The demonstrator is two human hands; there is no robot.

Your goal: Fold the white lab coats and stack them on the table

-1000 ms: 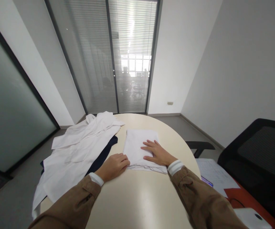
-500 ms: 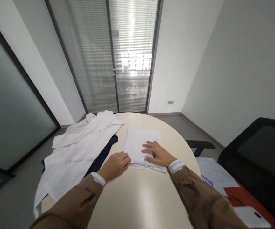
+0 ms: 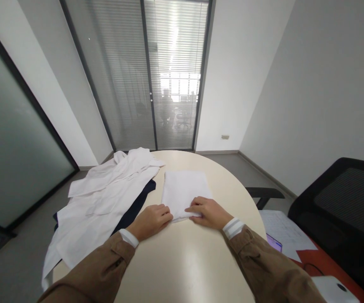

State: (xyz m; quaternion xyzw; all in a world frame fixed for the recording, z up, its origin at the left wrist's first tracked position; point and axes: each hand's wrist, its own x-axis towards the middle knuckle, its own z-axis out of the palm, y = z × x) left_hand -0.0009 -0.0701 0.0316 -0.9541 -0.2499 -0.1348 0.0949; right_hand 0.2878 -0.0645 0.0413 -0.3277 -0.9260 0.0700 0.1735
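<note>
A folded white cloth (image 3: pixel 183 190) lies on the round cream table (image 3: pixel 182 261) in front of me. My left hand (image 3: pixel 152 221) has its fingers curled at the cloth's near left corner, touching its edge. My right hand (image 3: pixel 209 211) sits at the cloth's near edge with fingers bent down onto it. Whether either hand grips the fabric cannot be made out. Both arms wear brown sleeves with white cuffs.
A spread white shirt (image 3: pixel 103 198) lies over a dark navy garment (image 3: pixel 134 208) on the table's left side. A black office chair (image 3: pixel 343 210) stands at the right, with papers (image 3: pixel 283 231), a phone (image 3: pixel 274 242) and a white device (image 3: pixel 333 288) beside it. Blinds cover the glass doors (image 3: pixel 150 75) ahead.
My right hand has slid back from the middle of the folded cloth to its near edge. The cloth has shifted slightly away from me. My left hand has stayed at the near left corner.
</note>
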